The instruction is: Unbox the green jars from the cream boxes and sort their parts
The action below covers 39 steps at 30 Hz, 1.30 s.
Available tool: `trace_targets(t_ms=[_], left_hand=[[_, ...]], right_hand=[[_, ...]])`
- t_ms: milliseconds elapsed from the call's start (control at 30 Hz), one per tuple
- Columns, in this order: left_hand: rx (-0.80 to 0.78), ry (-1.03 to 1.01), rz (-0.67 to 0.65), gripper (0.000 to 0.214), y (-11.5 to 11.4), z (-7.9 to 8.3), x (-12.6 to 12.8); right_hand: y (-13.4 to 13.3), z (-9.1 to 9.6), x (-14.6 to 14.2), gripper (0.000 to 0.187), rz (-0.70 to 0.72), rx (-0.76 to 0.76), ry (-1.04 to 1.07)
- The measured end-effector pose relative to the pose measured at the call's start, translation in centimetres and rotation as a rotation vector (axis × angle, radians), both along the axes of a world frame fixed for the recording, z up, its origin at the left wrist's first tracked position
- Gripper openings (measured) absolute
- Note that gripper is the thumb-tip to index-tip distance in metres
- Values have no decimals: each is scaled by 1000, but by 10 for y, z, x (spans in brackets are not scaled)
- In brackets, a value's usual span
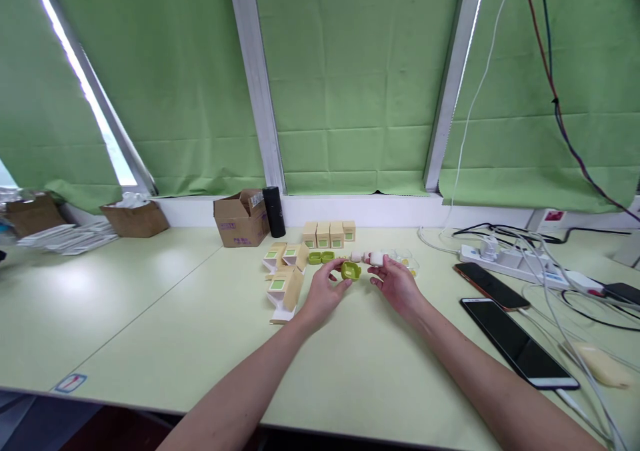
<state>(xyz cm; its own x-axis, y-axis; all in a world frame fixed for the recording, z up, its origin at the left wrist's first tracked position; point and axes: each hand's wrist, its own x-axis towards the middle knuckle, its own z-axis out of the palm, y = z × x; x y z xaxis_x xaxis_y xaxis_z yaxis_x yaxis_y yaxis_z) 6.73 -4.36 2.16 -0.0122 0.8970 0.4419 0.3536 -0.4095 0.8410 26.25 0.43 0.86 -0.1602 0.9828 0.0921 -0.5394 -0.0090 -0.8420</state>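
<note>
My left hand (pixel 321 295) is closed on a small green open container (pixel 351 271), held by its edge above the table. Just to its right, my right hand (pixel 399 286) pinches a small white rounded piece (pixel 377 258); its exact kind is too small to tell. A pale pinkish piece (pixel 357 256) shows behind the green container. Two more green containers (pixel 321 257) sit side by side behind my left hand. Left of that hand stand unfolded small cartons (pixel 285 288) with green labels. Beyond my right hand lies clear plastic packaging (pixel 411 262) with yellow bits.
Closed small cartons (pixel 323 235) form a row at the back. Behind them to the left are a brown cardboard box (pixel 241 221) and a black cylinder (pixel 273 212). Two phones (pixel 517 341), a power strip (pixel 510 264) and tangled cables occupy the right side.
</note>
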Motion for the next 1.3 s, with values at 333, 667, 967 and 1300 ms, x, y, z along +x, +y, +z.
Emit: trace_targets(t_ms=[333, 667, 967, 1300], left_hand=[[24, -88, 69, 45, 5, 1, -3], [45, -83, 105, 45, 9, -4, -7], [45, -58, 128, 44, 7, -3, -6], [47, -48, 134, 43, 6, -3, -5]], right_hand=[[-9, 11, 2, 43, 40, 55, -4], [26, 10, 17, 55, -329, 343, -551], [44, -15, 15, 34, -531, 762, -1501], [45, -26, 5, 40, -485, 924, -1716]])
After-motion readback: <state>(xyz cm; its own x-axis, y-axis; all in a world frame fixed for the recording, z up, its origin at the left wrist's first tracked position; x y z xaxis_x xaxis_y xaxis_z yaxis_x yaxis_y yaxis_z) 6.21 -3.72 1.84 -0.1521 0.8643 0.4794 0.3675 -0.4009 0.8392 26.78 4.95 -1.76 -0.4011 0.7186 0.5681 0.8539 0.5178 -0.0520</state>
